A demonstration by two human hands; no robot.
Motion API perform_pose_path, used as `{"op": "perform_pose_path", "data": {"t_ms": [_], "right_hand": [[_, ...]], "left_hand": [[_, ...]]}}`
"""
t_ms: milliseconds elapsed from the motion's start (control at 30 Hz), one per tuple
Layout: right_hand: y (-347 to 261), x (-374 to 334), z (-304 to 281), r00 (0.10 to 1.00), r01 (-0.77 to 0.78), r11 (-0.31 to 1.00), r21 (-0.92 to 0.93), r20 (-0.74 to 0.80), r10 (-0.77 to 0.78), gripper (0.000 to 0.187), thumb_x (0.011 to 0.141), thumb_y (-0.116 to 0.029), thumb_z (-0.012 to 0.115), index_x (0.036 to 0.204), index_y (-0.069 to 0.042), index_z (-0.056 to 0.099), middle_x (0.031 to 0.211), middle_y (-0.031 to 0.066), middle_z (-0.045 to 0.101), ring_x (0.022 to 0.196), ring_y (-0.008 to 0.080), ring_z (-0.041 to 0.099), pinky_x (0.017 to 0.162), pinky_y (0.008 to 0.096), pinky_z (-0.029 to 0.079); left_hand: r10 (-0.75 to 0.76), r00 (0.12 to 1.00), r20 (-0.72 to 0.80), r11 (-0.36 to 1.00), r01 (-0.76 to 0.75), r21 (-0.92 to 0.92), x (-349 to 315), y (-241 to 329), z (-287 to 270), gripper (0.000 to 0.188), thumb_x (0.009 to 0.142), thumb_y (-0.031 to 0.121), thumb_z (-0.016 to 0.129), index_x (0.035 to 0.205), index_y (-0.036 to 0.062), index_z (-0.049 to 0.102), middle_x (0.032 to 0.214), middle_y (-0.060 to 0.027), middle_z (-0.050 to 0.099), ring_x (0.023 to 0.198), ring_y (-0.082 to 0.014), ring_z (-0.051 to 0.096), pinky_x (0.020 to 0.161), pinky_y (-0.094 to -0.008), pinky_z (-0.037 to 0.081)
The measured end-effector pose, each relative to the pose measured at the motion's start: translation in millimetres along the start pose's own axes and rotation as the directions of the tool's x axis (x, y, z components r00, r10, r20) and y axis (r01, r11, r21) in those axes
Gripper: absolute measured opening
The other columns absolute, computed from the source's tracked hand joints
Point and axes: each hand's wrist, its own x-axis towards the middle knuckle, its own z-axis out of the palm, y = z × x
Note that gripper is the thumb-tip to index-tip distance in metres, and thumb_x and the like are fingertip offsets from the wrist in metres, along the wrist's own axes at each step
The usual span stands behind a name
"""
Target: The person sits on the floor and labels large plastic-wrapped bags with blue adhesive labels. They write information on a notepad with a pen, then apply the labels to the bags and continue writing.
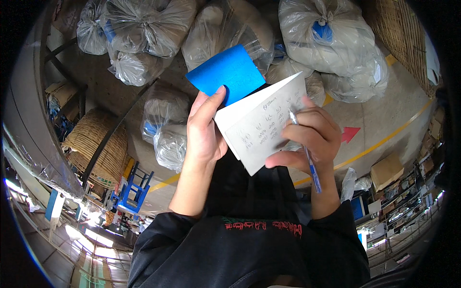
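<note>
My left hand (204, 122) is closed on a blue paper card (228, 72), its thumb pressed on the card's lower edge. Beside the card a small notebook (266, 127) with whitish pages is spread, and its left edge rests against my left palm. Rows of handwriting cover the page facing up. A slim pen (311, 168) with a blue and clear barrel lies tucked between the fingers of my right hand (312, 134). The pen's tip is over the page, and my right thumb touches the notebook's lower right edge. Fingers behind the notebook are hidden.
Tied clear plastic sacks (149, 24) with pale contents stand along the far side, with more sacks (331, 43) at right. A woven basket (96, 144) and a blue stool (132, 189) are at left. A cardboard box (387, 171) lies at right, beyond a yellow floor line (370, 156).
</note>
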Motion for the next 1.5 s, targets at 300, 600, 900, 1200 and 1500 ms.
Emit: {"op": "perform_pose_path", "data": {"t_ms": [300, 600, 900, 1200, 1500], "right_hand": [[-1.7, -17.4, 11.8, 0.997, -0.042, 0.996, 0.073, 0.061, 0.037, 0.055, 0.06, -0.04, 0.088, 0.102, -0.017, 0.061, 0.129, 0.0026, 0.064, 0.126, 0.0284, 0.051, 0.11, 0.0521, 0.039], [-3.2, -27.2, 33.4, 0.998, -0.033, 0.998, 0.056, -0.049, 0.036, 0.068, 0.061, -0.041, 0.09, 0.113, -0.018, 0.054, 0.139, 0.0093, 0.057, 0.129, 0.0324, 0.048, 0.113, 0.0531, 0.035], [-12.9, -17.5, 32.1, 0.992, -0.129, 0.979, 0.157, 0.008, 0.129, 0.058, 0.071, -0.024, 0.085, 0.113, -0.01, 0.047, 0.137, 0.0235, 0.055, 0.128, 0.0389, 0.05, 0.109, 0.0507, 0.039], [-13.9, -19.3, 50.8, 0.974, -0.214, 0.95, 0.225, -0.028, 0.226, 0.051, 0.076, -0.016, 0.078, 0.114, -0.006, 0.045, 0.138, 0.0275, 0.053, 0.125, 0.0386, 0.054, 0.106, 0.0461, 0.04], [0.4, -37.6, 43.9, 0.947, -0.283, 0.882, 0.378, -0.035, 0.319, 0.034, 0.096, -0.025, 0.057, 0.117, -0.001, 0.043, 0.133, 0.0291, 0.056, 0.125, 0.0314, 0.056, 0.105, 0.0416, 0.04]], "left_hand": [[-0.016, 0.993, 0.117, 0.991, 0.0, 0.134, -3.3, -5.8, -3.6, 0.04, 0.104, 0.018, 0.048, 0.138, -0.0014, 0.037, 0.129, -0.0235, 0.058, 0.104, -0.0374, 0.068, 0.087, -0.0415, 0.059], [0.072, 0.988, 0.134, 0.962, -0.104, 0.254, -15.6, -8.8, 6.2, 0.041, 0.103, 0.019, 0.051, 0.139, 0.0001, 0.044, 0.134, -0.0182, 0.057, 0.12, -0.0301, 0.06, 0.103, -0.0451, 0.049], [-0.009, 0.999, 0.041, 0.946, -0.004, 0.323, -13.3, -20.5, -14.5, 0.042, 0.103, 0.032, 0.053, 0.132, 0.0018, 0.053, 0.123, -0.0146, 0.065, 0.108, -0.0221, 0.065, 0.091, -0.0353, 0.053], [-0.106, 0.99, 0.095, 0.978, 0.087, 0.188, -5.4, -48.5, -35.5, 0.076, 0.099, 0.061, 0.044, 0.143, -0.0002, 0.043, 0.142, -0.0167, 0.051, 0.129, -0.027, 0.052, 0.107, -0.0412, 0.042], [0.09, 0.966, 0.243, 0.918, -0.175, 0.356, -4.4, -46.6, -42.4, 0.056, 0.1, 0.037, 0.058, 0.14, 0.0008, 0.045, 0.133, -0.0143, 0.059, 0.12, -0.0258, 0.06, 0.102, -0.0428, 0.049]]}}
